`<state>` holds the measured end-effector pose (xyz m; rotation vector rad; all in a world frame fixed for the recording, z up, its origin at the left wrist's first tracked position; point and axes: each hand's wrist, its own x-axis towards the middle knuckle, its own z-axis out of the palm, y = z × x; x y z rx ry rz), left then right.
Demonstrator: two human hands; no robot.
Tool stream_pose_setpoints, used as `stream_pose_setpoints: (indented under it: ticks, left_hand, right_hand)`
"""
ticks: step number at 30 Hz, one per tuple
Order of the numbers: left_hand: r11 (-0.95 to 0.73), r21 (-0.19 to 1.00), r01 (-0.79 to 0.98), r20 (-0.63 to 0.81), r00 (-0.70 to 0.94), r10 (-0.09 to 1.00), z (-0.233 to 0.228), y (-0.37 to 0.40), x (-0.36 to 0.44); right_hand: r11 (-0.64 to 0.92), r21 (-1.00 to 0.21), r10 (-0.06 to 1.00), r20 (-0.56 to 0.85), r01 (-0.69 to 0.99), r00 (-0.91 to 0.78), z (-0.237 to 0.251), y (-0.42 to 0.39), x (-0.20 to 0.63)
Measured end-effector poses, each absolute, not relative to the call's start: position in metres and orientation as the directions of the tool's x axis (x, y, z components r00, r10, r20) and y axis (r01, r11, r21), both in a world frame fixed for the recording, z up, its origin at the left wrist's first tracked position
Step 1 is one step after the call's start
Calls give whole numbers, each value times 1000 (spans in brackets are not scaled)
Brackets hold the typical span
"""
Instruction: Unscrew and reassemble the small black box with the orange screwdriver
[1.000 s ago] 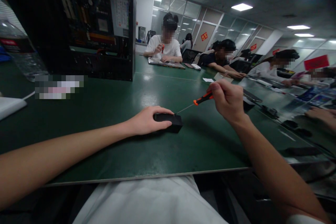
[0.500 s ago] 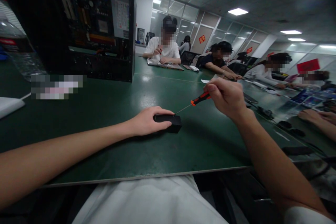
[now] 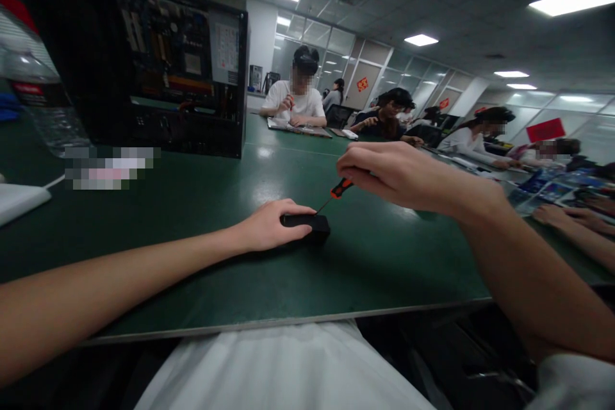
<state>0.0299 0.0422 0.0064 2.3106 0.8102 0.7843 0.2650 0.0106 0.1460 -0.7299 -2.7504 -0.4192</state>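
Observation:
A small black box [image 3: 310, 225] lies on the green table [image 3: 202, 282]. My left hand [image 3: 269, 224] rests on its left end and holds it down. My right hand [image 3: 389, 173] grips a screwdriver [image 3: 340, 189] with an orange and black handle. Its thin shaft slants down to the left, and the tip meets the top of the black box near my left fingertips.
An opened computer case [image 3: 158, 77] stands at the back left, with a plastic water bottle [image 3: 38, 90] and a white device [image 3: 19, 200] further left. Several people sit along the far and right sides. Another person's hand [image 3: 552, 214] lies at the right.
My right hand has swung left and closer to the box, hiding more of the screwdriver handle. The view has tilted slightly. My left hand stays on the box.

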Motion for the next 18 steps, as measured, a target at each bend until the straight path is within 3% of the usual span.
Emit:
stream_pose_setpoints:
  ticks: [4, 12, 18]
  left_hand:
    - [-658, 675, 334, 343, 647, 681, 3, 44, 29]
    - [-654, 684, 324, 347, 644, 682, 2, 45, 28]
    - [-657, 689, 305, 361, 642, 676, 3, 44, 28]
  right_hand:
    - [866, 167, 429, 236, 472, -872, 157, 9, 254]
    - [831, 22, 556, -29, 556, -831, 192, 15, 249]
    - [791, -33, 605, -102, 611, -790, 199, 26, 254]
